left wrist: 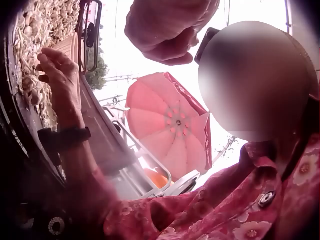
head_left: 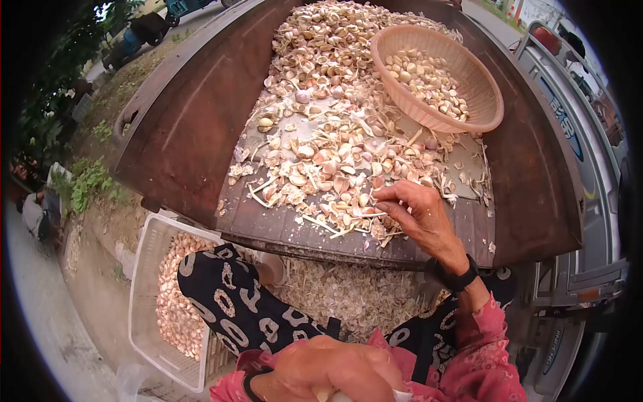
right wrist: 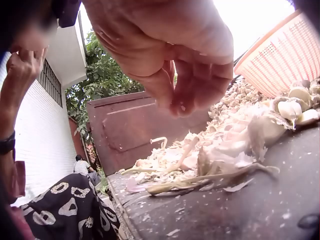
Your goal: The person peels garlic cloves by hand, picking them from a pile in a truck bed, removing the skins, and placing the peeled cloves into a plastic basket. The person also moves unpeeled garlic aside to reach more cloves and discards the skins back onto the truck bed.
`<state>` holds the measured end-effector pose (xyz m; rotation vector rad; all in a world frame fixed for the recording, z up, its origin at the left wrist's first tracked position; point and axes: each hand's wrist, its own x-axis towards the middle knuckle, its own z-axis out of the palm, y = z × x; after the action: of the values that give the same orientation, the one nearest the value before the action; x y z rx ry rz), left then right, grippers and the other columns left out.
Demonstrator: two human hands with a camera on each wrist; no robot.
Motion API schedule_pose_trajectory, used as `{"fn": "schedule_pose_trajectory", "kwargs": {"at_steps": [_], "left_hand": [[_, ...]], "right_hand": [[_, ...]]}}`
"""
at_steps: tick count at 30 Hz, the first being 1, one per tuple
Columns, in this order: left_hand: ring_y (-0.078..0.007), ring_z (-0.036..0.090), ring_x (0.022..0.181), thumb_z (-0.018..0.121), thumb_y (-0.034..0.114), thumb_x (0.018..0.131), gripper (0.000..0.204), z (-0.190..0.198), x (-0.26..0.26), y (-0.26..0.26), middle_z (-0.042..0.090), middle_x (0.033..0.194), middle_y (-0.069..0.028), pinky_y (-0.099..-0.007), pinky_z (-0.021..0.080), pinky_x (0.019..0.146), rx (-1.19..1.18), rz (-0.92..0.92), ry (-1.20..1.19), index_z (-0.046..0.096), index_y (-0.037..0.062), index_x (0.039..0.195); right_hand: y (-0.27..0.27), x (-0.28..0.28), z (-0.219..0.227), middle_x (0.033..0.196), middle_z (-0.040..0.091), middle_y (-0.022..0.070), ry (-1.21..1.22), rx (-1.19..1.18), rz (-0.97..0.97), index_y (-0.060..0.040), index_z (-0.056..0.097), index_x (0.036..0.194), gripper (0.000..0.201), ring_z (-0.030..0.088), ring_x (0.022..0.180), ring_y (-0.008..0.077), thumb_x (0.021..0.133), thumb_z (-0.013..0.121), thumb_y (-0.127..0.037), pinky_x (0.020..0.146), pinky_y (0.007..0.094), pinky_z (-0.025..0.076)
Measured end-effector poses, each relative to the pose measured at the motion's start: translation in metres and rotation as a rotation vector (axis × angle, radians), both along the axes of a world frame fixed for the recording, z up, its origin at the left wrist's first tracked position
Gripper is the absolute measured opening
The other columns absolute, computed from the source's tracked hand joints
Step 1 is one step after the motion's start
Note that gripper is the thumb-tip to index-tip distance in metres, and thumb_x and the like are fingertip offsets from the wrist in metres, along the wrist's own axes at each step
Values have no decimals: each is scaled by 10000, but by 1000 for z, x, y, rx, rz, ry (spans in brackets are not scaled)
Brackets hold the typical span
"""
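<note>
My right hand (head_left: 422, 214) hovers over the near edge of a heap of garlic cloves (head_left: 335, 181), its thumb and fingers bent loosely with nothing visible between them. Beneath the fingertips in the right wrist view lie papery skins and dry stalks (right wrist: 210, 185). My left hand (head_left: 335, 368) is raised close to the head camera, near the face. Its fingers curl inward in the left wrist view, where the hand (left wrist: 167, 32) fills the top; no item shows in it. A pink plastic basket (head_left: 492, 120) of cloves rests on the heap at the far right.
Rusty metal side walls (head_left: 184, 110) flank the cart bed (head_left: 268, 224). A white crate (head_left: 137, 295) of cloves stands at lower left, by my patterned trouser leg (head_left: 228, 295). Loose skins (head_left: 335, 295) cover the ground below. A grey vehicle (head_left: 569, 134) is at right, a pink umbrella (left wrist: 155, 120) overhead.
</note>
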<state>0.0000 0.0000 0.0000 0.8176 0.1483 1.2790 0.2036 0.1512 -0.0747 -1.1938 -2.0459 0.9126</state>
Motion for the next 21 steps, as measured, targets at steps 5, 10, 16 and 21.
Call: {"fn": "schedule_pose_trajectory", "kwargs": {"at_steps": [5,10,16,21], "left_hand": [[-89,624,655,759,319,864,430,-44,-20,28,689,918,-98,-165,386,458,-340,37,206,588,28,1130],[-120,605,585,791,388,815,460,-73,-18,41,668,822,-93,-168,329,392,-369,211,289,581,53,1050],[-92,602,577,762,337,863,381,-84,-20,59,671,812,-86,-159,331,388,-436,267,353,588,51,1045],[-77,595,564,724,308,900,342,-101,-19,64,679,815,-85,-156,334,383,-471,254,395,583,30,1040]], "right_hand": [[34,-24,-35,897,657,129,-303,431,175,-40,678,958,183,639,899,308,786,715,-89,778,406,516],[40,-26,-25,904,635,131,-515,383,226,-27,646,939,178,640,898,311,782,704,-87,768,424,513],[15,-19,9,866,607,116,25,-83,70,-12,644,1028,174,617,798,272,858,660,-44,695,360,491],[-27,-38,32,868,606,120,165,1,294,-25,642,1123,260,620,795,260,868,681,-58,697,348,501]]}}
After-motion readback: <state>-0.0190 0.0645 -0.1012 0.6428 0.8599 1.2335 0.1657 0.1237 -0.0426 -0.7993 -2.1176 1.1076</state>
